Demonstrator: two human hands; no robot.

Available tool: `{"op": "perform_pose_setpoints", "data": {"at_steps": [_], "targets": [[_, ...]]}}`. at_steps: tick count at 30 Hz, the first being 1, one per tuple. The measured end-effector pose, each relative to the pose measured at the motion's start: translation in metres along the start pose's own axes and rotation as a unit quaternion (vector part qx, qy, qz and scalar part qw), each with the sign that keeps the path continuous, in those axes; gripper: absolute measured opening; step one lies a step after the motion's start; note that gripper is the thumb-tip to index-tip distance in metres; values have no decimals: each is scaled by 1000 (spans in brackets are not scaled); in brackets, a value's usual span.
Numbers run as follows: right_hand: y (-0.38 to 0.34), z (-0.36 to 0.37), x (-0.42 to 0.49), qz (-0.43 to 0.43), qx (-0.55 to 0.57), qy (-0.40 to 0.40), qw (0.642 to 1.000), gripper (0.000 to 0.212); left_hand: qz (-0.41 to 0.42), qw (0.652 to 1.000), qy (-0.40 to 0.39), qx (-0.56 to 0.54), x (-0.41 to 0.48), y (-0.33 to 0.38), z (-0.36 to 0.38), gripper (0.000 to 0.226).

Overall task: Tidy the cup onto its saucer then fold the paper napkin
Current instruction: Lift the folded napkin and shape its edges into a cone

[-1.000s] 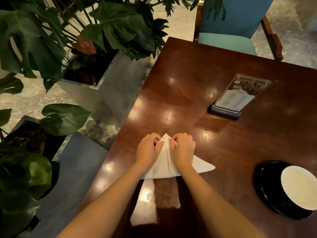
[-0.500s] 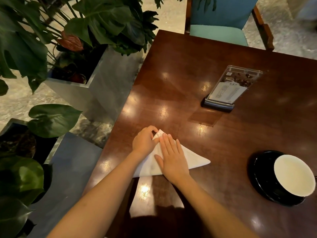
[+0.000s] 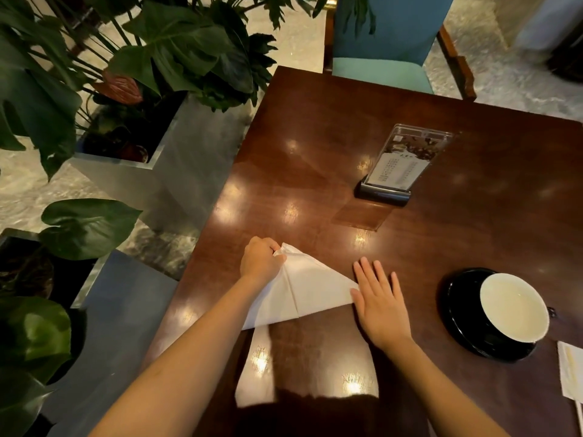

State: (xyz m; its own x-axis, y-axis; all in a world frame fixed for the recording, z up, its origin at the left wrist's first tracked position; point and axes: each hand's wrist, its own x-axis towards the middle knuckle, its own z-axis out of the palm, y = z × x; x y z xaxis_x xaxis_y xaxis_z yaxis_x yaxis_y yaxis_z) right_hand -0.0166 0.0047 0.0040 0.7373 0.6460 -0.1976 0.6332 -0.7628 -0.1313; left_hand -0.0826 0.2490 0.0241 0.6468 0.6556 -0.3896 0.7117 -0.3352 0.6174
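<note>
- My right hand lies flat, fingers spread, its thumb touching the right tip of the folded paper napkin.
- My left hand is curled, pinching the napkin's top corner.
- Right of my right fingers, the cup sits on its saucer.
- Beyond my fingertips stands a menu holder.

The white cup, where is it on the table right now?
In the head view, the white cup sits on the black saucer at the right edge of the dark wooden table, right of the flat right hand.
</note>
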Motion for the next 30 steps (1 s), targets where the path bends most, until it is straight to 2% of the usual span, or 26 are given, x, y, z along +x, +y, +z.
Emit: {"op": "perform_pose_setpoints", "data": {"at_steps": [3, 6, 9, 12, 14, 17, 21, 27, 30], "targets": [[-3, -6, 2, 16, -2, 19, 1000, 53, 6, 1000, -19, -4, -8, -5, -4, 14], [-7, -20, 10, 67, 34, 66, 995, 42, -6, 996, -87, -24, -14, -11, -13, 13], [-13, -31, 20, 110, 137, 39, 984, 33, -16, 991, -127, -48, -18, -17, -19, 25], [-16, -38, 32, 155, 257, 6, 954, 31, -11, 987, -141, -75, -22, -18, -23, 35], [-14, -45, 40, 180, 312, -7, 933, 27, -11, 986, -142, -81, -24, -18, -24, 30], [-10, -56, 48, 205, 358, -28, 911, 10, -11, 988, -125, -86, -24, -19, -23, 15], [-11, -65, 57, 213, 382, -24, 899, 14, 10, 992, -98, -79, -28, -18, -25, 3], [-11, -89, 75, 213, 442, 19, 871, 10, 8, 981, -142, -129, -32, -17, -24, 10], [-14, -99, 79, 191, 443, 30, 875, 18, 5, 974, -146, -171, -34, -18, -20, 16]]}}
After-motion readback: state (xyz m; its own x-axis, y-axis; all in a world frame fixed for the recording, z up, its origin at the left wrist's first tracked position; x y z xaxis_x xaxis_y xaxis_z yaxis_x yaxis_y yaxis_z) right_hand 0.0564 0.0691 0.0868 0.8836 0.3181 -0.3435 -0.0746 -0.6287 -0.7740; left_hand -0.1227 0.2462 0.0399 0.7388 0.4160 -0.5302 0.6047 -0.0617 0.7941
